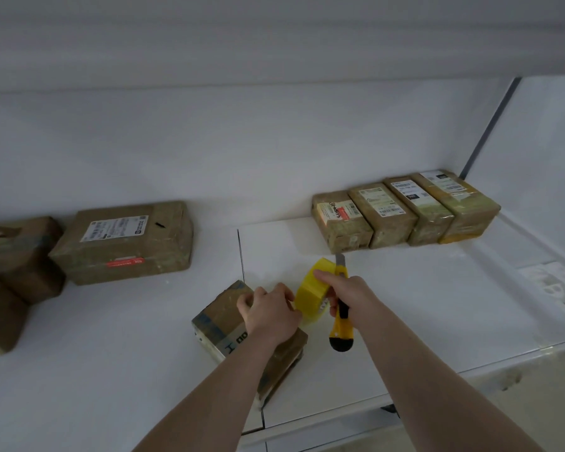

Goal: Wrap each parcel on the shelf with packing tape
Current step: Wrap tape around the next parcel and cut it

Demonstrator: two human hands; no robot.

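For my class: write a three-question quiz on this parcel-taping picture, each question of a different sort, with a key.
1. True or false: the right hand holds both the yellow tape roll and the utility knife.
2. How many parcels stand in the row at the back right? A two, B four, C six.
3. Fill in: the left hand rests on the ____ in front.

Key: 1 true. 2 B. 3 parcel.
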